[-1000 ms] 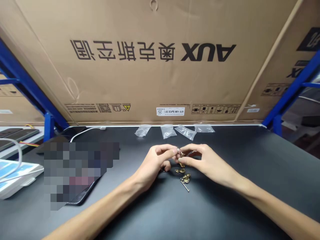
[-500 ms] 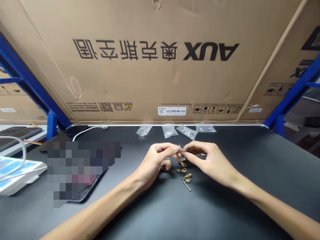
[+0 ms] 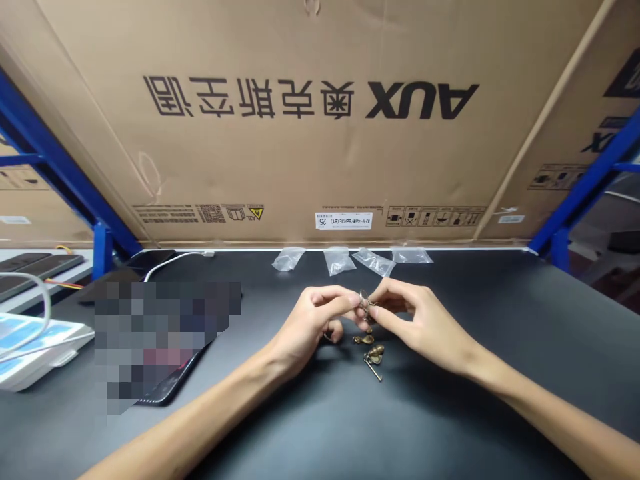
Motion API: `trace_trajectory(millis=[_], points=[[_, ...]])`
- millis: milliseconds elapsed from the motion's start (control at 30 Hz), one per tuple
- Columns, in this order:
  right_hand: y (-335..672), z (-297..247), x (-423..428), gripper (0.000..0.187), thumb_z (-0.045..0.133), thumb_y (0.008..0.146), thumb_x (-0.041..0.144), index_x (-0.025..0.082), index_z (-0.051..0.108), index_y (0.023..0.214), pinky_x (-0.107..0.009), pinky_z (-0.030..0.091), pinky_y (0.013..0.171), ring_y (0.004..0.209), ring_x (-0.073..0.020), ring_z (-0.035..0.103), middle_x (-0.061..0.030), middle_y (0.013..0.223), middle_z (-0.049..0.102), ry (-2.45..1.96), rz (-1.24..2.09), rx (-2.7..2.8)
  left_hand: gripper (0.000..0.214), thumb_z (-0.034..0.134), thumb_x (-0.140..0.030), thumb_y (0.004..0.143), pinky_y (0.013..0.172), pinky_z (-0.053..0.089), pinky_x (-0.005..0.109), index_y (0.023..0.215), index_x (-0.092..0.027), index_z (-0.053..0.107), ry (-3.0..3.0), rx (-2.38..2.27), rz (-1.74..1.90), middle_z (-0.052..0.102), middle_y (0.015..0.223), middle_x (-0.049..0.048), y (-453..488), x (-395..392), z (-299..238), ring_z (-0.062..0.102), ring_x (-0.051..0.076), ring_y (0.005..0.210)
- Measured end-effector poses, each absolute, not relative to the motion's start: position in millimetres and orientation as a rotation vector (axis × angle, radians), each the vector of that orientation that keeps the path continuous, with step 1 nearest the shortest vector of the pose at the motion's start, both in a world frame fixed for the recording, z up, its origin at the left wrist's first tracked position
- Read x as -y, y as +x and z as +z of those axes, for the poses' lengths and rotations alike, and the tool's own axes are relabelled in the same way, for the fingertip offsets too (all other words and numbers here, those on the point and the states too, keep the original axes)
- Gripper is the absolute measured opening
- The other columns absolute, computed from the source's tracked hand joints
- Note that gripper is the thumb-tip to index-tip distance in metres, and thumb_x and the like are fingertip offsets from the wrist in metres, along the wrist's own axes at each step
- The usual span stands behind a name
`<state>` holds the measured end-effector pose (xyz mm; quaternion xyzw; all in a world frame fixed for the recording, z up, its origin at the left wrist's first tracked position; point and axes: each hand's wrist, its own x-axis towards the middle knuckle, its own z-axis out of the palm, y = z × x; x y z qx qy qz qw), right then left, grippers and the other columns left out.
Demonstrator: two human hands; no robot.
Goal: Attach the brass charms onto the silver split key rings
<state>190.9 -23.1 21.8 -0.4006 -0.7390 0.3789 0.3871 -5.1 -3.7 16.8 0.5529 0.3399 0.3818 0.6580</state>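
Note:
Both my hands meet above the middle of the black table. My left hand pinches a small metal ring between thumb and forefinger. My right hand pinches the same ring from the other side, fingers closed. Just below them several small brass charms and a thin metal pin lie on the table. Another small ring shows partly under my left hand.
Several small clear plastic bags lie along the table's far edge. A large cardboard box stands behind them between blue rack posts. A dark phone, a white cable and a white device lie at the left.
My hands have lifted a little and drawn closer over the ring; my right fingers have shifted their pinch. The charms on the table have stayed put.

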Motion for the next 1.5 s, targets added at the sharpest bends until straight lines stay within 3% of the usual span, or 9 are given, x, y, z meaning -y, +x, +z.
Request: trace_trajectory(millis=[200,400,500,633,1000,1200,1333,1500], points=[[192,24,25,0.016,0.055,0.092,0.029,0.021,0.068,0.089,-0.030,0.053,0.076,0.079,-0.0183,0.069,-0.0022,0.086,0.074,-1.098,0.834,1.946,0.019,0.065,-0.029,0.083,0.048,0.034,0.019,0.071,-0.014,0.065,1.329,-0.843,0.870,0.064,0.072,0.0027,-6,3,19,0.064,0.014,0.065],[192,20,22,0.019,0.057,0.092,0.035,0.021,0.070,0.090,-0.031,0.052,0.075,0.077,-0.0180,0.067,-0.0028,0.085,0.074,-1.151,0.812,1.940,0.022,0.064,-0.036,0.083,0.045,0.033,0.018,0.080,-0.014,0.068,1.487,-0.976,0.820,0.063,0.063,0.0013,-6,3,24,0.055,0.011,0.054],[189,15,21,0.019,0.059,0.090,0.036,0.019,0.067,0.087,-0.031,0.052,0.074,0.078,-0.0182,0.066,-0.0033,0.084,0.072,-1.132,1.005,1.853,0.017,0.062,-0.031,0.084,0.048,0.037,0.020,0.081,-0.015,0.067,1.703,-1.018,0.928,0.063,0.064,0.0007,-6,6,21,0.050,0.009,0.052],[185,16,22,0.022,0.062,0.088,0.039,0.017,0.065,0.084,-0.028,0.052,0.070,0.073,-0.0162,0.063,-0.0022,0.077,0.067,-1.031,1.331,1.708,0.014,0.058,-0.020,0.086,0.058,0.042,0.022,0.084,-0.016,0.071,2.341,-0.988,1.186,0.069,0.081,0.0039,-8,7,13,0.056,0.010,0.063],[197,24,25,0.015,0.068,0.084,0.033,0.018,0.069,0.085,-0.023,0.048,0.067,0.070,-0.0124,0.060,-0.0018,0.080,0.065,-0.895,1.977,1.175,0.019,0.060,-0.033,0.089,0.059,0.035,0.026,0.095,-0.027,0.077,2.849,-1.017,0.916,0.075,0.089,0.0062,-29,-11,8,0.059,0.013,0.064],[196,22,22,0.018,0.067,0.085,0.036,0.018,0.069,0.086,-0.028,0.049,0.075,0.078,-0.0156,0.060,-0.0023,0.082,0.063,-0.994,1.647,1.478,0.026,0.055,-0.032,0.091,0.066,0.044,0.026,0.103,-0.022,0.075,2.307,-1.186,1.101,0.074,0.097,0.0059,-11,5,12,0.063,0.015,0.073],[192,19,21,0.019,0.063,0.087,0.035,0.018,0.070,0.088,-0.028,0.050,0.073,0.080,-0.0170,0.062,-0.0033,0.083,0.066,-1.060,1.488,1.689,0.029,0.051,-0.035,0.094,0.068,0.048,0.025,0.097,-0.019,0.074,1.872,-1.089,0.968,0.074,0.086,0.0035,1,15,11,0.065,0.016,0.075],[186,16,22,0.022,0.060,0.088,0.039,0.019,0.068,0.081,-0.028,0.051,0.069,0.075,-0.0172,0.063,-0.0014,0.075,0.065,-1.109,1.450,1.749,0.022,0.053,-0.028,0.092,0.072,0.048,0.025,0.094,-0.019,0.072,2.195,-1.171,1.029,0.073,0.092,0.0050,-5,6,5,0.065,0.016,0.079]])
